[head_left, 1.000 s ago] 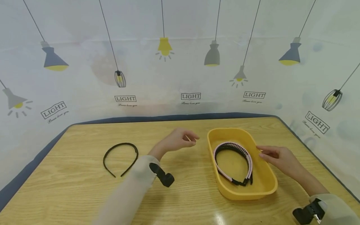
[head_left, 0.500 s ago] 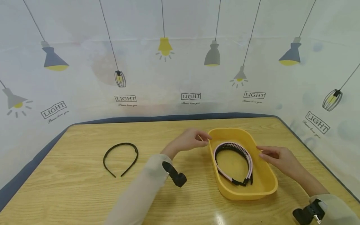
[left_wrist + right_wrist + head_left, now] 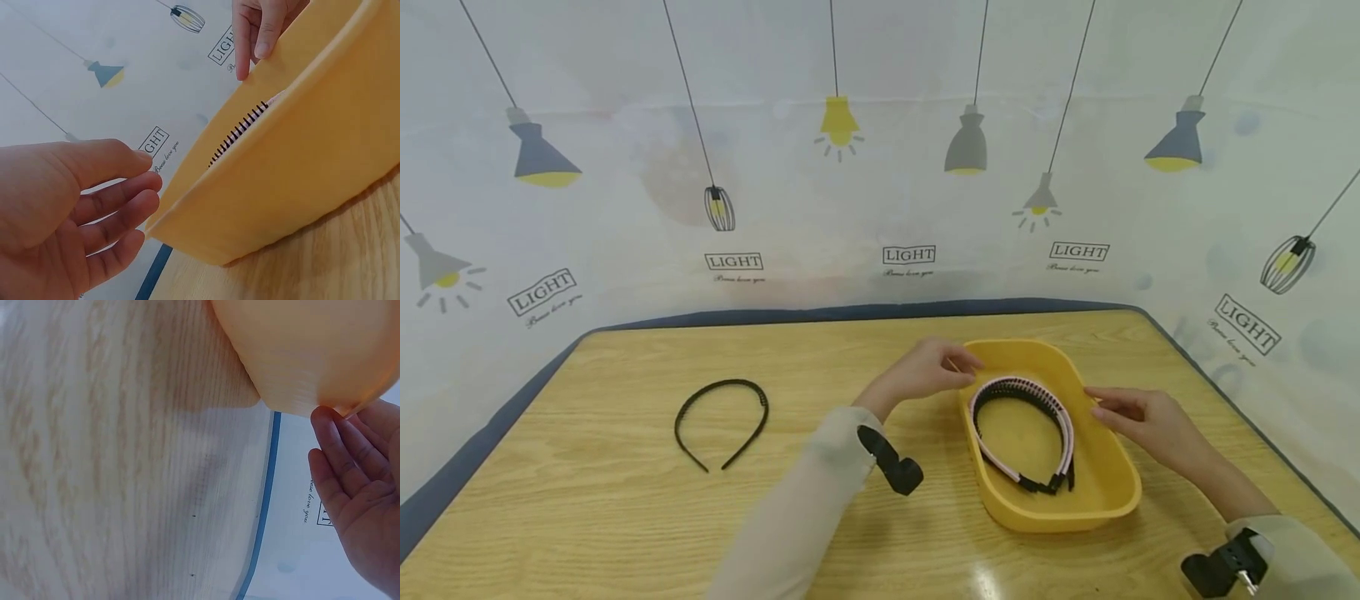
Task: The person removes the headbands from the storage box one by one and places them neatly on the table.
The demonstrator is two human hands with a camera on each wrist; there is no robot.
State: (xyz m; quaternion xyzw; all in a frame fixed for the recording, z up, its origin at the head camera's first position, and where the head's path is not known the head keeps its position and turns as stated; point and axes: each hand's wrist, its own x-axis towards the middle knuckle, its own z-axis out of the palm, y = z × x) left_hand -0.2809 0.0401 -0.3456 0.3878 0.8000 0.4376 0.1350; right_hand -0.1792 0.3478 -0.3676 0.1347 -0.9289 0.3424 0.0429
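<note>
A yellow plastic bin stands on the table, right of middle. Inside lie several headbands, pink and black, stacked together. In the head view, my left hand hovers at the bin's left rim, fingertips overlapping its far left corner. Its fingers look loosely bent and hold nothing in the left wrist view. My right hand holds the right rim, thumb toward the inside and fingers along the outer wall. A thin black headband lies alone on the table to the left.
The wooden table ends at a dark blue border. Behind it hangs a pale backdrop printed with lamps. Black wrist cameras are strapped to both sleeves.
My left hand has moved right, from beside the bin to over its left rim. The right hand, bin and headbands have stayed in place.
</note>
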